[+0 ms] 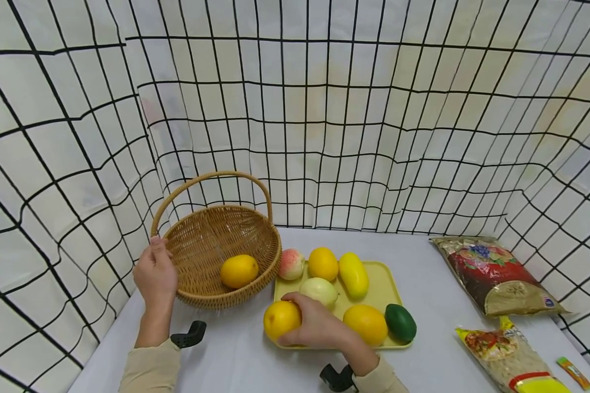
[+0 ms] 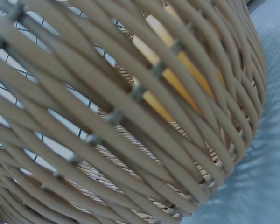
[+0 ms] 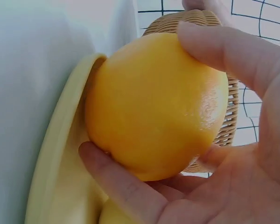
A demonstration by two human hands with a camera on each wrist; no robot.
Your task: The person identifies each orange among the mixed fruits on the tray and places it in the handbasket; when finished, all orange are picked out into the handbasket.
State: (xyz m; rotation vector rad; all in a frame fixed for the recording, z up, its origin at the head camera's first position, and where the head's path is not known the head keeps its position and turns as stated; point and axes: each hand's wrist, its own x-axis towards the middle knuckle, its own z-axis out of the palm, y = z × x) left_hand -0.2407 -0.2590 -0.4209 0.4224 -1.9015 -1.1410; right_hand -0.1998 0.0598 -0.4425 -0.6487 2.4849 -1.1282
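Right grip (image 1: 317, 325) around orange (image 1: 280, 321), tray (image 1: 381, 281), basket (image 1: 196, 248)

A flat white tabletop (image 1: 231, 355) carries everything. At its left is a round brown woven wicker basket (image 1: 201, 245) with a tall arched handle. Just beside it, near the middle, a shallow pale-yellow rectangular tray (image 1: 382, 284) with rounded corners lies flat. Well apart at the right lies a plump, glossy red-and-gold plastic bag (image 1: 501, 273); nearer the front are a partly see-through, yellow-ended plastic bag (image 1: 513, 355) and, beside it, a slim green-and-orange packet (image 1: 574, 373).
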